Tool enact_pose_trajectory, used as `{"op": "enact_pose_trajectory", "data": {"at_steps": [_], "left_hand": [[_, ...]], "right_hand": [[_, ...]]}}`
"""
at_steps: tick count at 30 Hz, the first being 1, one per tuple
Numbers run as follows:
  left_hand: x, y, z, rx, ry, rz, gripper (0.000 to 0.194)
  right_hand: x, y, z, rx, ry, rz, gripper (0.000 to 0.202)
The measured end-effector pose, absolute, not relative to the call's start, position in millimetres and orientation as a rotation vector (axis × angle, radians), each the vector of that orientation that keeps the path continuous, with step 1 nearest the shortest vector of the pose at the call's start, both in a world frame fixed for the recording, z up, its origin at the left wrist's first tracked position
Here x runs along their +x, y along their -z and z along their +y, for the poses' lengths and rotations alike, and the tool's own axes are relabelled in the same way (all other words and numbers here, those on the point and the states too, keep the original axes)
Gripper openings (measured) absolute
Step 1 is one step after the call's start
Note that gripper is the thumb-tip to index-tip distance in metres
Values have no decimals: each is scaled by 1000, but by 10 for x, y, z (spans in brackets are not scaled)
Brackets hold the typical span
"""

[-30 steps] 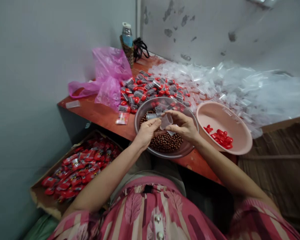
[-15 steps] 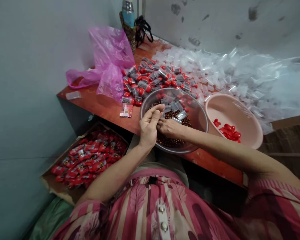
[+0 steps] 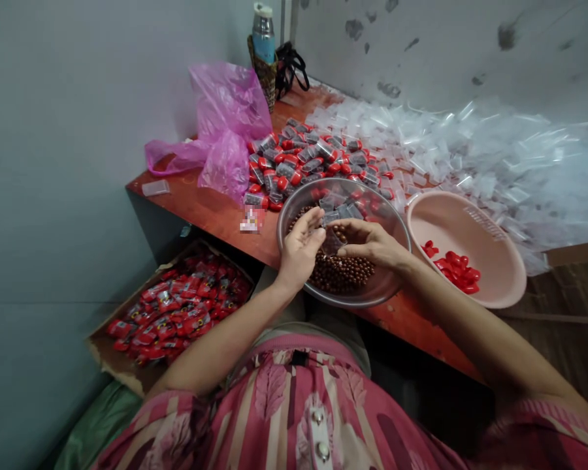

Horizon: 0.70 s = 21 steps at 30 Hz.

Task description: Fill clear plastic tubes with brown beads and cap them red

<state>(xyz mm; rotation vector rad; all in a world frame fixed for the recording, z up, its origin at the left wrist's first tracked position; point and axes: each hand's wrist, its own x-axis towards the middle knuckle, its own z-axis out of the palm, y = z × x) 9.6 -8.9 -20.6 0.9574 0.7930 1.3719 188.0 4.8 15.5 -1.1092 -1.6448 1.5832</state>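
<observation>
My left hand (image 3: 300,247) is curled over the near left part of a big translucent bowl (image 3: 394,277), thumb and fingers closed at a small clear plastic container (image 3: 331,244). From the other side my right hand (image 3: 372,243) reaches in, its thumb and forefinger curved around that same container. The fingers partly hide it, so its contents are unclear. Below the hands lie many small brown balls (image 3: 345,273) in the bowl. Clear containers (image 3: 349,211) and a few red pieces show toward the bowl's far side.
Filled red-capped containers (image 3: 298,160) are heaped behind the bowl, beside a pink plastic bag (image 3: 230,104). A pink basin (image 3: 507,274) with red caps (image 3: 458,271) stands right. Clear empties (image 3: 470,143) spread behind it. Lower left, a carton (image 3: 100,346) holds red packages (image 3: 171,313).
My right hand has come up out of the brown balls and turned to meet my left hand at the clear container. The whole view has shifted slightly.
</observation>
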Motion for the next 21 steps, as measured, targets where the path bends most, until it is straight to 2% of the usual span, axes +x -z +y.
{"op": "enact_pose_trajectory", "data": {"at_steps": [2, 5, 10, 17, 21], "left_hand": [[100, 193, -74, 1003, -1202, 763, 48], [101, 189, -54, 1010, -1065, 730, 49], [102, 194, -51, 1004, -1043, 749, 46], [48, 116, -106, 1275, -1037, 855, 28], [43, 107, -86, 1251, -1028, 879, 29]], "right_hand": [[1909, -216, -1, -1059, -1577, -1609, 53], [1941, -270, -72, -1032, -1489, -1634, 55], [1991, -261, -171, -1192, -1160, -1758, 41], [2059, -206, -222, -1167, -1185, -1762, 37], [2090, -182, -235, -1221, -1081, -1734, 31]]}}
